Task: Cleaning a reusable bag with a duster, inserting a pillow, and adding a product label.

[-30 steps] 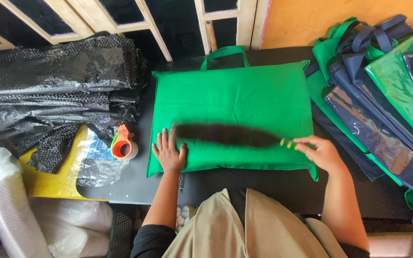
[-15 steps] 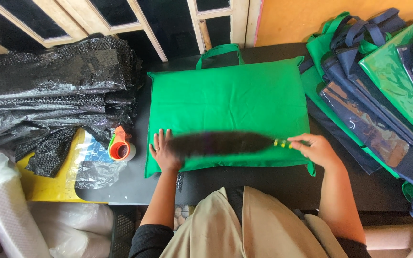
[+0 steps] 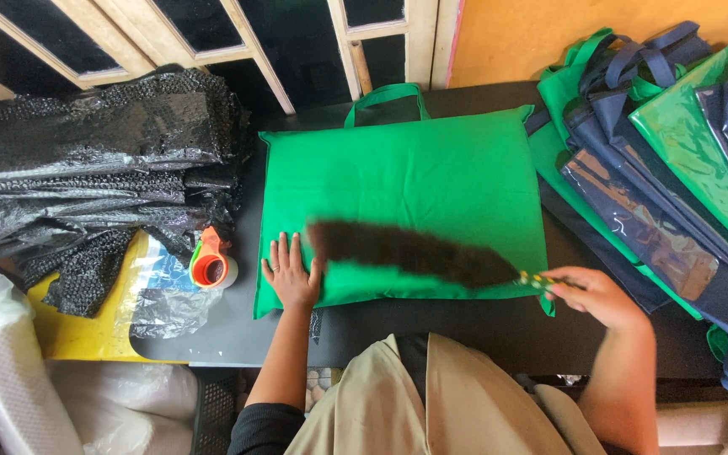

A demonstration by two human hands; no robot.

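A flat green fabric bag [image 3: 406, 177] with a loop handle lies on the black table [image 3: 457, 324]. My left hand [image 3: 291, 274] rests flat, fingers spread, on the bag's near left corner. My right hand [image 3: 597, 295] grips the yellow-green handle of a dark brown feather duster [image 3: 410, 251]. The duster's head lies across the near part of the bag and looks blurred. Its tip is close to my left hand's fingers.
A pile of black bubble-wrap sheets [image 3: 94, 160] sits at the left. An orange tape dispenser [image 3: 211, 263] and clear plastic over a yellow sheet [image 3: 86, 333] lie beside the bag. Stacked green and navy bags [image 3: 667, 143] fill the right side. Window frames [image 3: 246, 34] stand behind.
The duster's head has swung to a slanted line across the bag, its tip now higher. My right hand has moved slightly nearer to me. My left hand stays pressed on the bag.
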